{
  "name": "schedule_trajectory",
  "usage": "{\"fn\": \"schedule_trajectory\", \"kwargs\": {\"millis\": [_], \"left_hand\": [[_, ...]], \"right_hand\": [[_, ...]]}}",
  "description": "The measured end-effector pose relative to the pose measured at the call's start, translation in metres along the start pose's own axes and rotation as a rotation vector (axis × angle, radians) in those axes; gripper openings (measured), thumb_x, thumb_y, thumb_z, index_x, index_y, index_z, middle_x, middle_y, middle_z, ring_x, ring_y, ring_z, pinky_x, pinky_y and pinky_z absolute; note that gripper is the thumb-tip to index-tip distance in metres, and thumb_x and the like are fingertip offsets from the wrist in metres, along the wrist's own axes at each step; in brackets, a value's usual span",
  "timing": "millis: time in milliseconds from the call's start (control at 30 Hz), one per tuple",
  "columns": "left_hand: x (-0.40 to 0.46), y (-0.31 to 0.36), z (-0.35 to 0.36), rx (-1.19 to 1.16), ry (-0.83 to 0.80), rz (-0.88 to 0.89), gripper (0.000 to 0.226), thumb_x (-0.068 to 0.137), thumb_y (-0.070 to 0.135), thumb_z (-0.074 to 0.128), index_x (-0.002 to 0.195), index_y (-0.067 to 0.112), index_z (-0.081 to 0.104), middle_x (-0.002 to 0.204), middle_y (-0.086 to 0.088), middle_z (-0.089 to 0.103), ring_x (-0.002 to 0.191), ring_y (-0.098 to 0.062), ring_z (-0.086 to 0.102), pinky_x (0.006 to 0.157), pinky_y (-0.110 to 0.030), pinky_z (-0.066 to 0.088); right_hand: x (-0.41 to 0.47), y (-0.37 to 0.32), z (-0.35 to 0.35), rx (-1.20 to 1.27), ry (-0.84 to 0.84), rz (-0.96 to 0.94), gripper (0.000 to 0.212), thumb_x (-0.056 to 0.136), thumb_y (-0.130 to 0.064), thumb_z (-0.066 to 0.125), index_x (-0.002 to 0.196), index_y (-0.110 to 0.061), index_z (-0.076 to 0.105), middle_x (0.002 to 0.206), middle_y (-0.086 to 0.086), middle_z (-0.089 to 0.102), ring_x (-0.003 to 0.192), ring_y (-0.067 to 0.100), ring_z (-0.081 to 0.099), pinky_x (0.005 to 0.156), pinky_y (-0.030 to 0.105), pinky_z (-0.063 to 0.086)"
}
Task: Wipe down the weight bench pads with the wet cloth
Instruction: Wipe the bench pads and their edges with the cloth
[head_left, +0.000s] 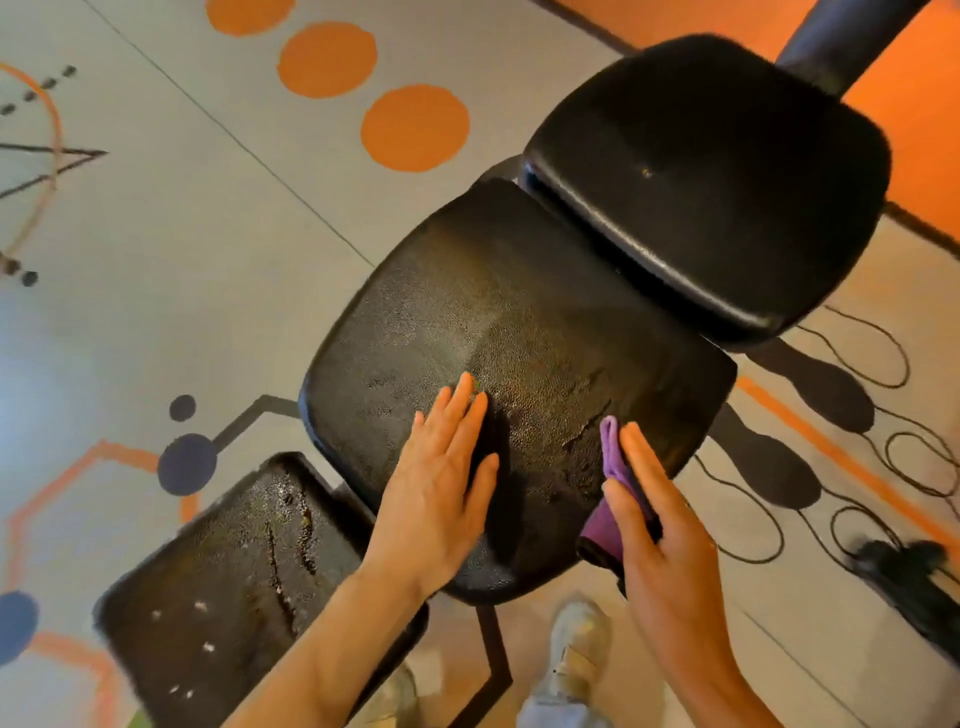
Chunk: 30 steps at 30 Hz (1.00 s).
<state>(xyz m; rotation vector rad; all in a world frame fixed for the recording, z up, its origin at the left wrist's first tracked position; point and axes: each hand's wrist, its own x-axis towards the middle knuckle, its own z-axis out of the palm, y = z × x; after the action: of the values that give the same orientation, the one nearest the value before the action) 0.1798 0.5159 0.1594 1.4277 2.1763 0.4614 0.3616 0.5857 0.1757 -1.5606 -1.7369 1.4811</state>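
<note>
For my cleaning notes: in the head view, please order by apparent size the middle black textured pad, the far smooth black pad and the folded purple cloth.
1. Middle black textured pad, though it is nearer the camera.
2. Far smooth black pad.
3. Folded purple cloth, clearly smallest.

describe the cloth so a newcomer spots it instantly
Find the big black middle pad of the bench. At its near right edge, the right hand presses on a folded cloth. It is the only purple thing in view.
</note>
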Motion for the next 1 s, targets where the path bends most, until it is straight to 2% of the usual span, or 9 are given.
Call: {"fn": "schedule_trajectory", "kwargs": {"millis": [67,100,233,300,400,500,600,700,1000], "left_hand": [[0.004,0.005,-0.005,0.009,0.016,-0.052,0.059,0.103,0.038,0.036,0.156,0.026,0.015,0.165,0.008,-0.001,0.152,-0.008,-0.005,0.125,-0.036,0.005],[0.006,0.007,-0.007,0.007,0.027,-0.073,0.059,0.103,0.040,0.034,0.156,0.027,0.013,0.165,0.009,-0.003,0.151,-0.007,-0.007,0.125,-0.035,0.003],[0.017,0.004,-0.015,-0.024,0.084,-0.126,0.058,0.104,0.041,0.033,0.155,0.029,0.010,0.163,0.011,-0.006,0.150,-0.006,-0.011,0.123,-0.028,-0.003],[0.023,-0.002,-0.020,-0.044,0.113,-0.130,0.057,0.104,0.040,0.034,0.156,0.026,0.014,0.164,0.010,-0.002,0.151,-0.008,-0.008,0.122,-0.027,-0.003],[0.034,-0.017,-0.029,-0.085,0.126,-0.139,0.057,0.104,0.039,0.035,0.156,0.024,0.016,0.165,0.008,0.001,0.151,-0.008,-0.006,0.120,-0.025,-0.006],[0.046,-0.037,-0.035,-0.110,0.144,-0.140,0.058,0.104,0.040,0.035,0.156,0.024,0.017,0.165,0.007,0.002,0.152,-0.009,-0.006,0.120,-0.024,-0.007],[0.057,-0.060,-0.041,-0.131,0.162,-0.135,0.058,0.104,0.040,0.034,0.156,0.022,0.017,0.165,0.006,0.003,0.152,-0.010,-0.004,0.120,-0.024,-0.007],[0.067,-0.078,-0.046,-0.166,0.178,-0.127,0.059,0.104,0.040,0.034,0.157,0.021,0.015,0.165,0.005,0.002,0.152,-0.011,-0.004,0.121,-0.026,-0.006],[0.093,-0.111,-0.036,-0.246,0.297,-0.217,0.064,0.099,0.043,0.028,0.157,0.018,0.015,0.165,0.001,0.008,0.152,-0.012,0.002,0.122,-0.029,0.002]], "right_hand": [[0.009,-0.009,-0.005,-0.048,-0.050,-0.026,0.048,0.092,-0.028,0.050,0.127,-0.056,0.034,0.142,-0.024,0.041,0.129,-0.003,0.040,0.102,0.032,0.047],[0.015,-0.015,-0.006,-0.070,-0.073,-0.042,0.048,0.093,-0.027,0.050,0.126,-0.057,0.033,0.139,-0.028,0.040,0.128,-0.003,0.040,0.101,0.031,0.047],[0.038,-0.039,-0.003,-0.143,-0.160,-0.071,0.046,0.094,-0.029,0.048,0.123,-0.060,0.030,0.134,-0.038,0.034,0.125,-0.013,0.032,0.085,-0.006,0.035],[0.048,-0.050,0.004,-0.152,-0.181,-0.060,0.045,0.095,-0.031,0.047,0.125,-0.059,0.029,0.135,-0.035,0.034,0.124,-0.017,0.032,0.081,-0.009,0.032],[0.062,-0.068,0.021,-0.219,-0.177,-0.088,0.044,0.095,-0.034,0.046,0.117,-0.066,0.024,0.129,-0.035,0.034,0.117,-0.015,0.038,0.078,-0.004,0.036],[0.075,-0.082,0.042,-0.242,-0.169,-0.136,0.044,0.094,-0.032,0.048,0.125,-0.058,0.030,0.135,-0.027,0.041,0.122,-0.006,0.044,0.097,0.014,0.044],[0.088,-0.096,0.063,-0.282,-0.158,-0.183,0.043,0.095,-0.030,0.049,0.130,-0.050,0.035,0.141,-0.018,0.046,0.128,0.000,0.045,0.109,0.035,0.040],[0.102,-0.110,0.083,-0.326,-0.170,-0.222,0.042,0.095,-0.031,0.049,0.123,-0.058,0.035,0.138,-0.027,0.043,0.128,-0.006,0.042,0.110,0.032,0.039],[0.161,-0.128,0.109,-0.444,-0.195,-0.281,0.045,0.095,-0.029,0.050,0.138,-0.039,0.041,0.142,-0.025,0.042,0.129,-0.011,0.037,0.110,0.028,0.038]]}}
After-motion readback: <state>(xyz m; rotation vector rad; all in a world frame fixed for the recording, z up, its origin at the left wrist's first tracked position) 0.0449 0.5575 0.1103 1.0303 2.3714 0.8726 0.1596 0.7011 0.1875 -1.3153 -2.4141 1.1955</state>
